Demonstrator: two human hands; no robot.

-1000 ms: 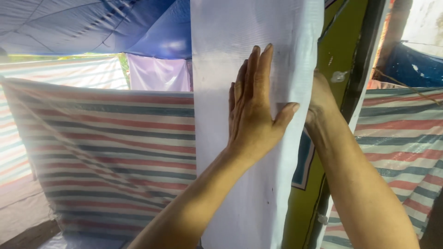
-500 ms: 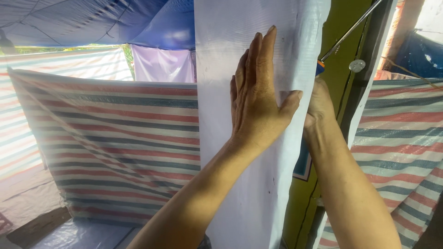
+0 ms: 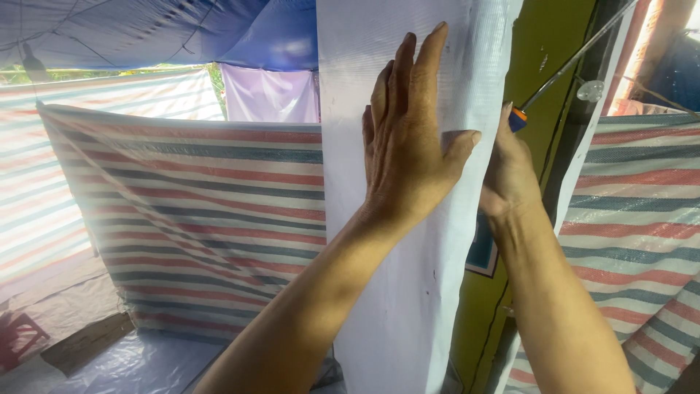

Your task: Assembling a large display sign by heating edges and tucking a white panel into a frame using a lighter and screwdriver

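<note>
1. One white woven sheet (image 3: 408, 292) hangs as a tall strip up the middle of the view, its long axis vertical, running from the top edge down past the bottom; behind it stand two striped tarpaulin panels, one on the left (image 3: 197, 219) and one on the right (image 3: 634, 219), and a green post (image 3: 543, 66) just beside the sheet's right edge
2. One left hand (image 3: 408, 146) lies flat on the sheet's front, fingers together and pointing up, thumb spread to the right; palm touching the cloth, gripping nothing
3. One right hand (image 3: 510, 171) sits at the sheet's right edge, partly behind it; closed around the handle of one screwdriver (image 3: 561, 73), whose thin shaft slants up to the right
4. Against half a second ago, both hands stand slightly higher in view, and the screwdriver's orange and blue handle shows more plainly
</note>
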